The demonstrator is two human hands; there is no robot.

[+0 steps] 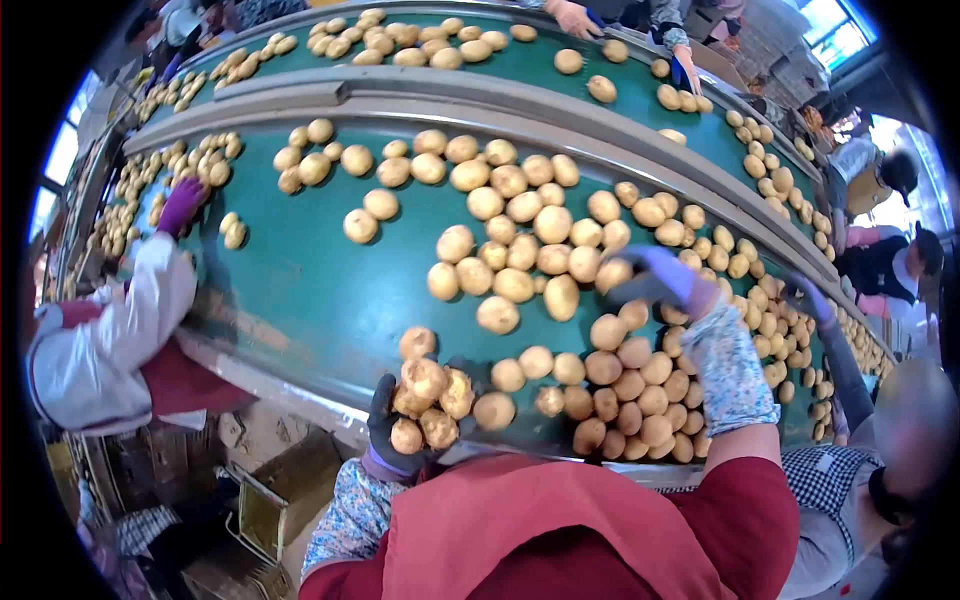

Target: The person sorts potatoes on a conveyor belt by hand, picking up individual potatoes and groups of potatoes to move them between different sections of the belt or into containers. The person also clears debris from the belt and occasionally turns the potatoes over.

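My left hand (pixel 390 430), in a dark glove, cups a small pile of potatoes (pixel 424 380) near the belt's front edge; some of them have rough brown patches. Over the middle of the green conveyor belt (pixel 300 300) reaches my right hand (pixel 655 278), in a grey and purple glove. Its fingers curve around the sides of one potato (pixel 612 274), slightly blurred. A dense cluster of potatoes (pixel 530 220) lies to the left of that hand, and a tight heap of potatoes (pixel 640 400) sits below it, against the front edge.
A metal divider (pixel 440 95) separates this belt from a second one (pixel 520 65) carrying more potatoes. To the left, a co-worker's purple glove (pixel 181 205) touches potatoes. Another co-worker's arm (pixel 840 350) reaches in closely at the right. Gloved hands (pixel 575 18) work across the far belt.
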